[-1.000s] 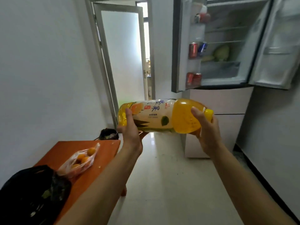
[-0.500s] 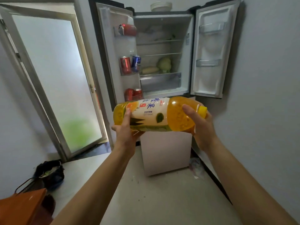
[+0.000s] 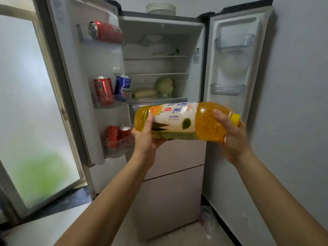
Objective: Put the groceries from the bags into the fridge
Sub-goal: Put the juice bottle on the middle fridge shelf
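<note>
A large orange juice bottle (image 3: 179,119) with a white label and yellow cap lies sideways in both my hands, just in front of the open fridge (image 3: 159,20). My left hand (image 3: 144,137) grips its base end and my right hand (image 3: 232,134) holds the neck end near the cap. Both fridge doors stand open. On the lowest glass shelf behind the bottle lie a green cabbage (image 3: 164,85) and a pale vegetable (image 3: 144,92). The bags are out of view.
The left door's racks (image 3: 110,103) hold red cans (image 3: 103,90) and a blue can (image 3: 122,87). The right door's racks (image 3: 228,89) hold nothing. White plates (image 3: 160,8) sit on top of the fridge. A glass door (image 3: 35,112) stands at left, a grey wall at right.
I turned away from the orange table and bags and came closer to the fridge, which now fills the view. The bottle stays sideways in both hands, higher against the fridge opening.
</note>
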A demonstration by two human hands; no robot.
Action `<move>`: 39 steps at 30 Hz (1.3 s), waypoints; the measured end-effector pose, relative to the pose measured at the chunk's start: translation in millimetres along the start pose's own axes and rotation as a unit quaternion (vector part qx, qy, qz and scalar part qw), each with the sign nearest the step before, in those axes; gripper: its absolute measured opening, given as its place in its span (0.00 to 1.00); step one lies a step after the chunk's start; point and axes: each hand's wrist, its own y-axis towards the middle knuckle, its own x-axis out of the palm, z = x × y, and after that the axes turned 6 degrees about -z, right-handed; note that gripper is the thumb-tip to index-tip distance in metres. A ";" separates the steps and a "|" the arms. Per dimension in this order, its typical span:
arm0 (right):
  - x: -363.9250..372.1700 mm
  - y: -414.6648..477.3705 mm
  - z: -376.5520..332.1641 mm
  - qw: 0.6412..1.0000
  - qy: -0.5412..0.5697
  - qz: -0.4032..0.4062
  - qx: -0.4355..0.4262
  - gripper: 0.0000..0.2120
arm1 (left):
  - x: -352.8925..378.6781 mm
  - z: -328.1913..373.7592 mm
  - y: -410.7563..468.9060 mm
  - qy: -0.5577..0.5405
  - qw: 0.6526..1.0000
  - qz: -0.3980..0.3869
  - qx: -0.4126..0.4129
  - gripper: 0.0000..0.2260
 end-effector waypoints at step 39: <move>-6.2 582.4 171.2 0.950 -0.072 0.040 -0.301 0.28 | 100.3 -7.6 669.4 0.558 0.812 0.044 0.167 0.21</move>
